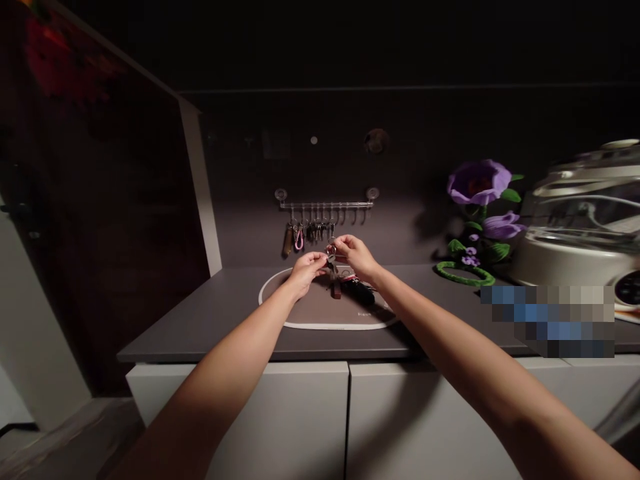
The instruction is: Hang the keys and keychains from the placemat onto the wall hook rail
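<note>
Left hand (307, 273) and right hand (356, 258) both pinch the keys (333, 269) over the mat (313, 312), seemingly working the ring (331, 251), and the next move calls for a steady hold.

The head-worn camera looks forward and down from near the front of the flat dark-grey counter (200, 317), facing the smooth dark wall (240, 227) behind.

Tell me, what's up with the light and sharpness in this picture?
Throughout the head view: the top is nearly black; the purple flower casts a shadow on the wall; the red shape upper left is blurred; the keys between left hand and right hand are too dim to tell apart.
</note>
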Tool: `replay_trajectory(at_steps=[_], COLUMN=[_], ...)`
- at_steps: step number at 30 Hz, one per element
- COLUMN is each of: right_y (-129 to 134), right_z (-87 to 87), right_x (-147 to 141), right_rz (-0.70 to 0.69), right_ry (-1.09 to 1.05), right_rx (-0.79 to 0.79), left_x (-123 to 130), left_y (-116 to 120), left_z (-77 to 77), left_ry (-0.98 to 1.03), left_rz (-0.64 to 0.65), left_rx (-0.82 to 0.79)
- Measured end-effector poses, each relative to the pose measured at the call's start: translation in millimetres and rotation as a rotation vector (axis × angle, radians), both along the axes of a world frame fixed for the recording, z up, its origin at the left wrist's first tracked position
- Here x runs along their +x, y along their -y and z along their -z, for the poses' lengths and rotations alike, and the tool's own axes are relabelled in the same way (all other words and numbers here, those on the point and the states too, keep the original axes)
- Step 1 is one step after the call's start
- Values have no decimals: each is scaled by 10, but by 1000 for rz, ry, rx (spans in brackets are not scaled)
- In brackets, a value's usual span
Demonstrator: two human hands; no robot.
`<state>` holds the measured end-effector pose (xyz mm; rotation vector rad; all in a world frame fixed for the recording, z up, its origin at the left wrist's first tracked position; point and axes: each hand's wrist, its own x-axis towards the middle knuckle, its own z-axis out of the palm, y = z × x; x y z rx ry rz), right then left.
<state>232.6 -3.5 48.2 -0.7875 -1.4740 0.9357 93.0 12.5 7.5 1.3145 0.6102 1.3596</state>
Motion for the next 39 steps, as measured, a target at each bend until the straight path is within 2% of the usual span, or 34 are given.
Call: replay_trajectory(at_steps=[11,18,30,39], right_y=[-348,-583,-957,-1017], right_z=[-346,-492,-431,-337], right_x=[114,117,89,95], right_rz=[109,206,332,324], right_ry=[-127,-227,-291,-314], right_rx=[-66,-100,-89,-94], left_x=[54,65,85,82], left_y=[-81,-103,-135,-161], left_z=[139,189,246,260], left_ry=[-316,-489,-607,-642], left_rz=[-271,-373,-405,-398], left_rx=[205,397,457,450])
